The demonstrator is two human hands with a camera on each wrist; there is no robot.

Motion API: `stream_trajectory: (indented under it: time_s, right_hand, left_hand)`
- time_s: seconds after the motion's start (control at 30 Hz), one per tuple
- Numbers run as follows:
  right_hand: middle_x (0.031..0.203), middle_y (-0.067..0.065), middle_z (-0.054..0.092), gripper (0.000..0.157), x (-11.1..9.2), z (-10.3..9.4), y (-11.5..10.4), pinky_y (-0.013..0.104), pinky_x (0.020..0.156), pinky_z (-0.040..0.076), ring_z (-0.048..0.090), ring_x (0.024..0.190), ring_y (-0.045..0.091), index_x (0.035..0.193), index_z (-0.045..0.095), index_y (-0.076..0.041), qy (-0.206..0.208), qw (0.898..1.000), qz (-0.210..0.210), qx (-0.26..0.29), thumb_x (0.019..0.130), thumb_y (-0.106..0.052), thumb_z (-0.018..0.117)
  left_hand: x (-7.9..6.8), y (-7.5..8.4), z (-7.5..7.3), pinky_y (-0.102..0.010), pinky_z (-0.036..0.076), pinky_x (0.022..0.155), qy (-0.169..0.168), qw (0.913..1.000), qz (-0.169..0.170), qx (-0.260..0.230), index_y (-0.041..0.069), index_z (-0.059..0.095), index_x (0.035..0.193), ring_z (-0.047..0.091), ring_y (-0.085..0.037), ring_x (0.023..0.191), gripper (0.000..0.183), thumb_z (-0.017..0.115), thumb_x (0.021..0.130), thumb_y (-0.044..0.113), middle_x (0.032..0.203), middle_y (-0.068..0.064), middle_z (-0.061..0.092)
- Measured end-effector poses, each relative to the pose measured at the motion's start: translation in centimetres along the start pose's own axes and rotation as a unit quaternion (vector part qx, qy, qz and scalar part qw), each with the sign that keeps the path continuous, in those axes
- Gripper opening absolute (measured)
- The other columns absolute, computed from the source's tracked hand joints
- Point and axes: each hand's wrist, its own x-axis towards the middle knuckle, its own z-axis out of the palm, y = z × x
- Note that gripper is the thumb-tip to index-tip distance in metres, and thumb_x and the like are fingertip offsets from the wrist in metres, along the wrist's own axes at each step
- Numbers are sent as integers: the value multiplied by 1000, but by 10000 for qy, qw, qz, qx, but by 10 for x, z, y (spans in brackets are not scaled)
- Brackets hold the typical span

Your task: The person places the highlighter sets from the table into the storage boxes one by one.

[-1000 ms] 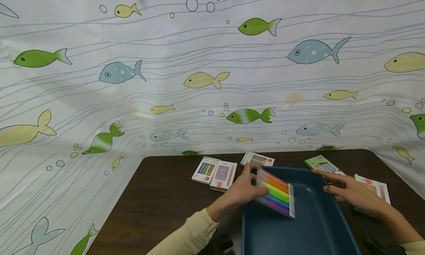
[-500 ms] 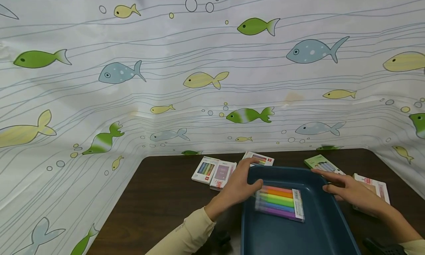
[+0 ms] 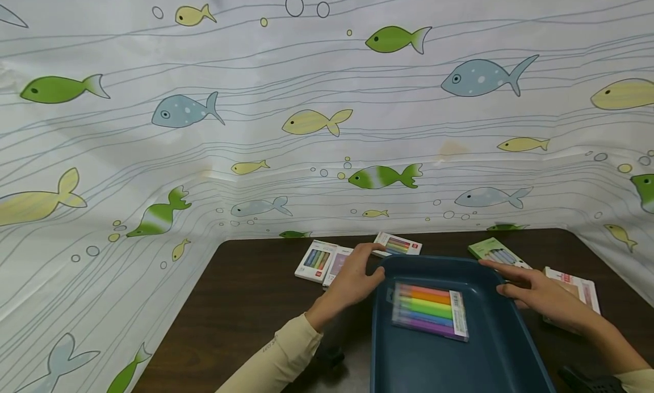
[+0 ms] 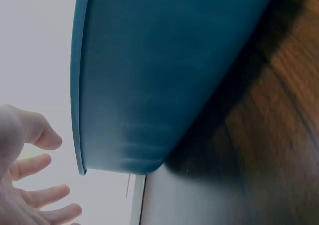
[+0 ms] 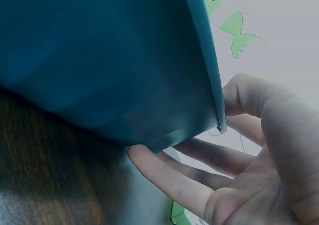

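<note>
A dark blue plastic bin point(image 3: 503, 347) stands on the table. Inside it, flat on the bottom, lies a clear pack of rainbow-coloured markers point(image 3: 429, 312) with a white barcode label at its right end. My left hand point(image 3: 352, 279) is just outside the bin's far left corner, thumb and fingers spread, holding nothing. The left wrist view shows that hand point(image 4: 35, 185) apart from the bin's wall point(image 4: 149, 85). At the far right corner my right hand point(image 3: 541, 296) touches the bin with extended fingers. In the right wrist view, its little finger point(image 5: 169, 180) reaches along the bin's lower edge.
Two white boxes, one with coloured sticks point(image 3: 317, 260) and one with a purple panel point(image 3: 336, 266), lie left of the bin. Behind it is another white box point(image 3: 397, 245). A green box point(image 3: 498, 253) and a white-and-pink box point(image 3: 577, 291) lie right. A fish-print curtain point(image 3: 327, 97) borders the table.
The left hand has let go of the marker pack, which dropped flat into the bin. That hand has drawn back left past the rim. The right hand has stayed at its corner.
</note>
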Motion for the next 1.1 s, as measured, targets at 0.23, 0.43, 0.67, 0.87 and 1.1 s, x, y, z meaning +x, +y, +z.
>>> stream_trajectory:
  time_s: [0.23,0.43,0.67,0.87,1.1]
  right_hand:
    - [156,35,28,61,2,-1,0,38,76,58,60,112,1,162,28,-13,37,9999,81,-68,108,-20,54]
    - [154,36,30,61,5,-1,1,36,75,57,62,110,5,162,28,-13,-3,10000,27,-9,108,-20,54]
    - [153,38,30,60,5,-2,3,36,75,58,63,110,8,162,28,-12,-31,10000,-31,38,108,-18,53]
    - [151,36,34,60,4,-2,1,35,66,53,63,93,17,162,29,-13,24,9999,-57,-124,108,-18,54]
    - [149,35,36,60,3,-3,1,36,63,50,63,84,20,162,29,-13,57,9999,-1,-132,108,-18,54]
  left_hand:
    - [7,-18,-12,-47,45,101,137,9989,-319,301,8,56,143,52,-29,128,45,60,98,12,144,-13,51]
    - [10,-49,-31,-52,45,91,264,9939,-847,652,6,58,140,53,-37,120,43,60,97,9,144,-20,48]
    - [8,-84,-62,-68,40,92,255,9750,-1870,1169,5,57,142,49,-49,121,46,59,97,15,146,-27,43]
    - [4,-106,-82,-73,34,97,149,9540,-2706,1285,0,50,146,41,-55,128,54,61,98,23,145,-33,40]
    - [2,-111,-90,-70,39,95,-168,9346,-3156,1631,-11,57,133,47,-55,120,59,64,98,36,134,-36,44]
